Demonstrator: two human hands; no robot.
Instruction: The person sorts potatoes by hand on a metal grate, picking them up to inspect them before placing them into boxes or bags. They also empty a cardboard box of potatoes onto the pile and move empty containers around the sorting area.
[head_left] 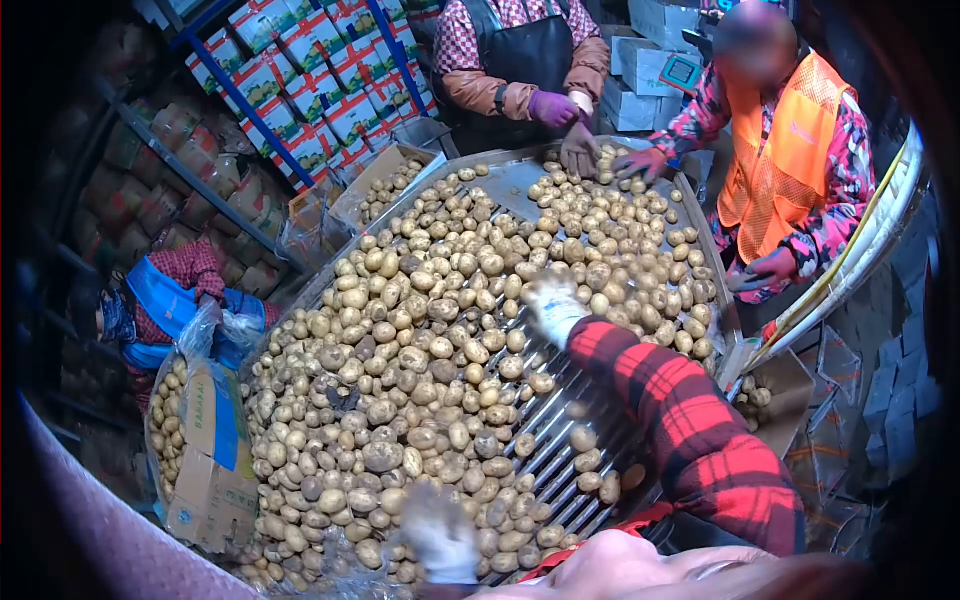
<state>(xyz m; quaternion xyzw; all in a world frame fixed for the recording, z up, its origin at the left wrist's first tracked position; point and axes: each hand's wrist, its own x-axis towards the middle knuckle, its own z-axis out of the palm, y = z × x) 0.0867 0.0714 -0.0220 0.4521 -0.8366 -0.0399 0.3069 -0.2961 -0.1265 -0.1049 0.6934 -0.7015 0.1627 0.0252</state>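
Potatoes (380, 380) cover much of a large sorting table with a slatted metal grate (560, 470). In a white glove, my right hand (555, 310) reaches over the middle of the heap, at the upper end of the bare slats. Its fingers are smeared by motion. My left hand (440, 535), also white-gloved, is low over the near potatoes, its fingers blurred too. Whether either hand holds a potato, I cannot tell. Several loose potatoes (588, 460) lie on the slats below my right forearm.
Across the table, one person's purple-gloved hand (553, 108) and another person's hand (640, 162) are near the far potatoes. That second person wears an orange vest (790, 150). Potato-filled cartons (215, 450) stand at left. Printed boxes (310, 85) are stacked behind.
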